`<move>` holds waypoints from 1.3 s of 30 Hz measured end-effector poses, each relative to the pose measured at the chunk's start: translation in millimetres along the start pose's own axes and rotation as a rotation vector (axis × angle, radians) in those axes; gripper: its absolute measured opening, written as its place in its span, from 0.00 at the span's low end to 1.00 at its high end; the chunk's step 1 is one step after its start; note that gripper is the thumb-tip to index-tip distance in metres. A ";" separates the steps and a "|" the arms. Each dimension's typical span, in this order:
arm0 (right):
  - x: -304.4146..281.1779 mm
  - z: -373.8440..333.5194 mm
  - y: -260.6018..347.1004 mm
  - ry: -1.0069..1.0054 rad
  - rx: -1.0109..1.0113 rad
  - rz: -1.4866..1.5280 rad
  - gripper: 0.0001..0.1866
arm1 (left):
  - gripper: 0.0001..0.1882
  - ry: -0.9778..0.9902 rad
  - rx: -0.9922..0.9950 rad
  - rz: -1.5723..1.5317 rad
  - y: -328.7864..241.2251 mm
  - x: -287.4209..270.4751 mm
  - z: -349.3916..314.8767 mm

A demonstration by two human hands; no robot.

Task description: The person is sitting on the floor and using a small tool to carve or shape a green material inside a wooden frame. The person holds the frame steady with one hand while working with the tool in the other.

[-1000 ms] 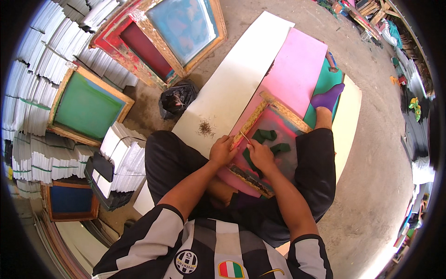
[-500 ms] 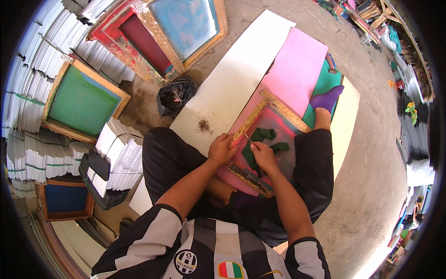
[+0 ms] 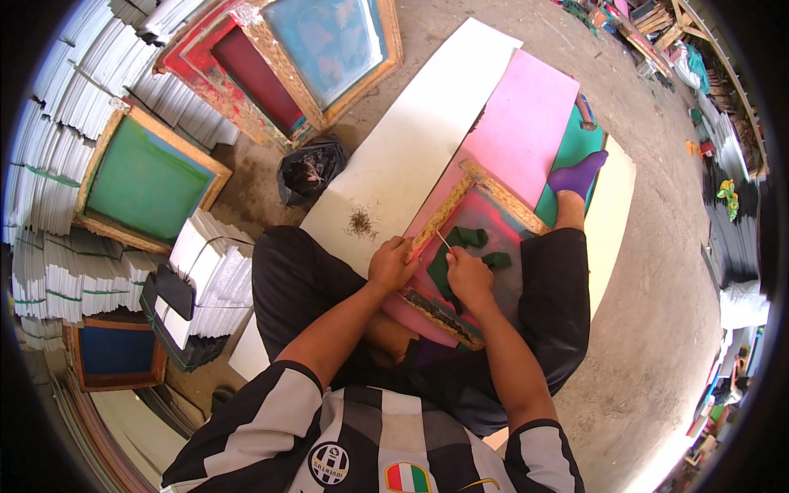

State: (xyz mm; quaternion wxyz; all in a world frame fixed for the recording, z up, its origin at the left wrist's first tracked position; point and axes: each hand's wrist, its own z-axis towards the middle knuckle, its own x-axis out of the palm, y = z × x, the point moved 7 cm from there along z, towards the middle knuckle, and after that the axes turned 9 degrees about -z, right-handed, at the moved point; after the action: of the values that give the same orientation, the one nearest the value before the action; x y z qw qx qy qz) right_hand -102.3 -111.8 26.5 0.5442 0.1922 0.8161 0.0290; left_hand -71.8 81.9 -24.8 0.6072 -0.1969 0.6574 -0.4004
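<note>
A wooden screen frame (image 3: 437, 209) with stretched mesh lies across my lap, its far end over the pink board. My left hand (image 3: 392, 264) is closed around the frame's left bar. In my right hand (image 3: 470, 281) is a thin metal-shafted tool (image 3: 444, 240) that looks like a screwdriver; my fingers hide its handle. The tool's tip meets the inner side of the left bar, just beyond my left fingers. Strips of dark green cloth (image 3: 466, 237) rest on the mesh, partly under my right hand. A small heap of thin dark bits (image 3: 360, 222) sits on the white board to the left.
White (image 3: 427, 107), pink (image 3: 526, 99) and green boards lie under me. A hammer (image 3: 586, 111) rests at the green one's far end. A black plastic bag (image 3: 311, 170), more screen frames (image 3: 152, 182) and bundled white stacks (image 3: 215, 267) stand left. My purple-socked foot (image 3: 579, 174) is beyond the frame.
My right hand has shifted slightly toward me and right, and more of the tool's shaft shows. My left hand and the frame have stayed in place.
</note>
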 end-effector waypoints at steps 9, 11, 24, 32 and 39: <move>-8.0 -1.0 18.3 0.038 -0.043 -0.095 0.18 | 0.28 -0.019 0.020 -0.001 0.1 -0.4 -1.1; -4.7 0.4 18.8 0.053 -0.025 -0.128 0.17 | 0.29 -0.013 0.024 -0.004 0.0 1.1 -0.1; 21.3 3.7 3.2 -0.015 -0.060 0.138 0.18 | 0.28 -0.026 0.047 0.004 -1.9 0.5 1.7; 10.4 -2.4 3.3 0.025 -0.015 -0.028 0.17 | 0.27 -0.035 0.025 -0.026 3.2 0.1 -0.4; 36.7 18.8 -16.0 -0.034 -0.113 0.484 0.18 | 0.28 -0.025 0.029 -0.020 -3.5 0.2 -0.9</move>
State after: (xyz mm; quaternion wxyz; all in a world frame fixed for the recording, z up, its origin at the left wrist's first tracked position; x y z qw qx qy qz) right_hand -102.2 -117.0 -17.4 0.5449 0.3515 0.7342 0.2009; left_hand -73.5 79.9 -22.2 0.6142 -0.1995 0.6420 -0.4133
